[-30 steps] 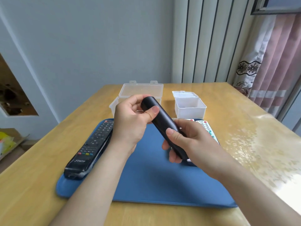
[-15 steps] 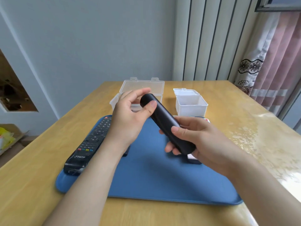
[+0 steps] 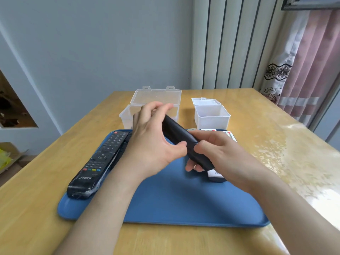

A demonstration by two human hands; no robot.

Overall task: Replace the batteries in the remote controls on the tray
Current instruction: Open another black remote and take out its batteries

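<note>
From my station I see both hands on a smooth black remote (image 3: pixel 176 134), which hangs tilted above the middle of the blue tray (image 3: pixel 165 203) with its plain side up. The left hand (image 3: pixel 152 144) holds the far half, thumb pressed on the casing and fingers arched over the far end. The right hand (image 3: pixel 222 155) is wrapped round the near end, thumb on top. A long button remote (image 3: pixel 103 159) lies along the tray's left edge, and a white remote (image 3: pixel 230 136) shows beyond the right hand. Behind the tray on the wooden table (image 3: pixel 36 208) stand an open clear box (image 3: pixel 156 97) and a small white box (image 3: pixel 211 116).
</note>
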